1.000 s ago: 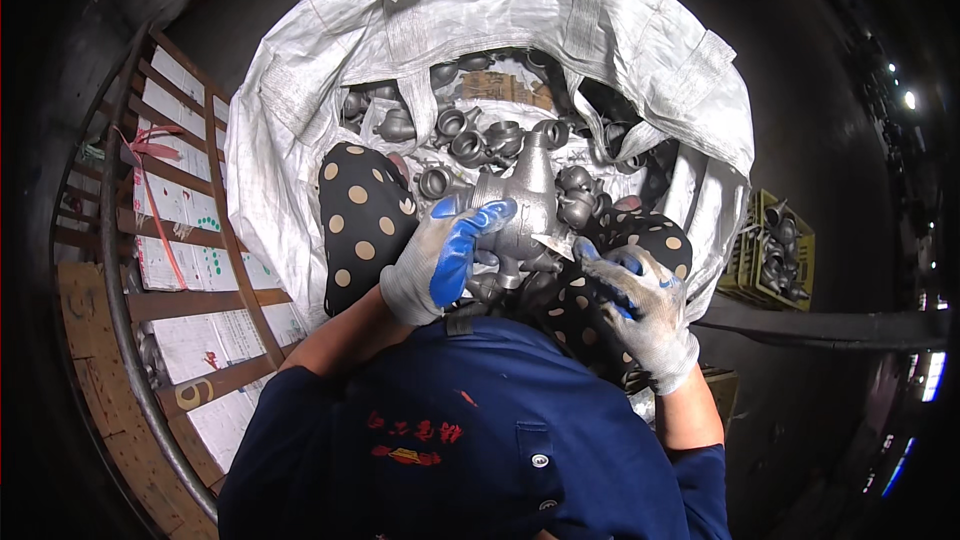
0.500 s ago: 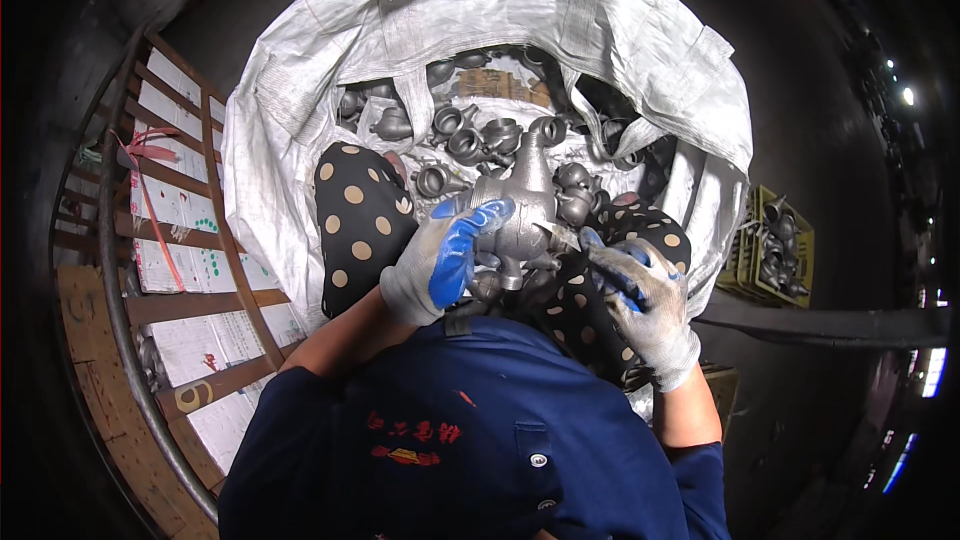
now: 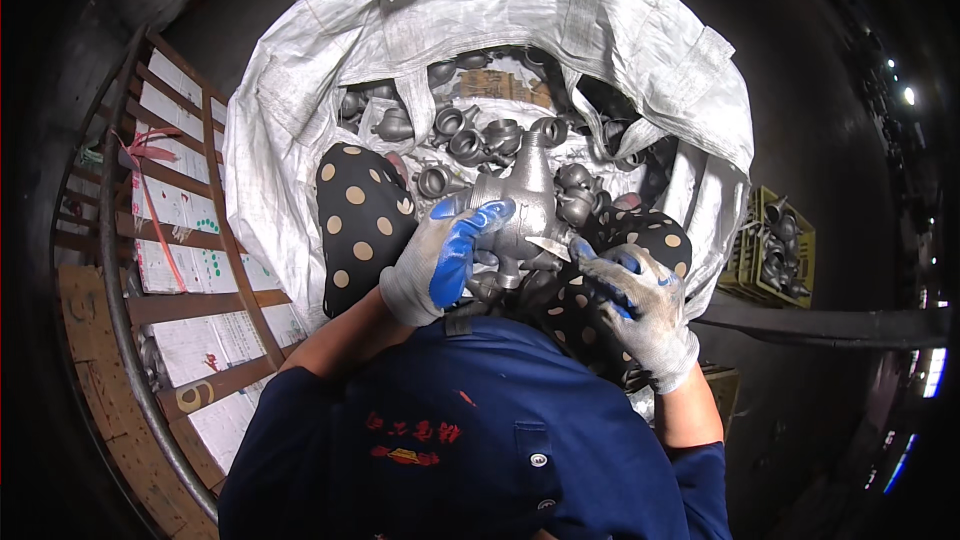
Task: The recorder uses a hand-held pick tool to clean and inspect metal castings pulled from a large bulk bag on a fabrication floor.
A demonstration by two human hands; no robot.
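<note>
My left hand (image 3: pixel 447 258), in a white glove with a blue palm, grips a large grey cast metal valve body (image 3: pixel 532 202) by its left side. A threaded neck points away from me, and a short stub points back toward my lap. My right hand (image 3: pixel 640 302), in a matching worn glove, is closed around a small knife. The handle is hidden in the fingers, while the pale flat blade (image 3: pixel 548 247) lies against the casting's lower right side. Smaller grey castings (image 3: pixel 468 145) are heaped beyond and below the held one, between my knees in dotted trousers.
A big white woven sack (image 3: pixel 660 70) with wide straps surrounds the castings and my legs. On the left stands a rusty metal frame (image 3: pixel 120 270) with boards and white panels. A yellow crate (image 3: pixel 745 265) of castings sits at right, near a dark bar (image 3: pixel 830 325).
My right hand has shifted slightly left, bringing the knife blade further across the casting's lower side. The left hand and the casting have barely moved.
</note>
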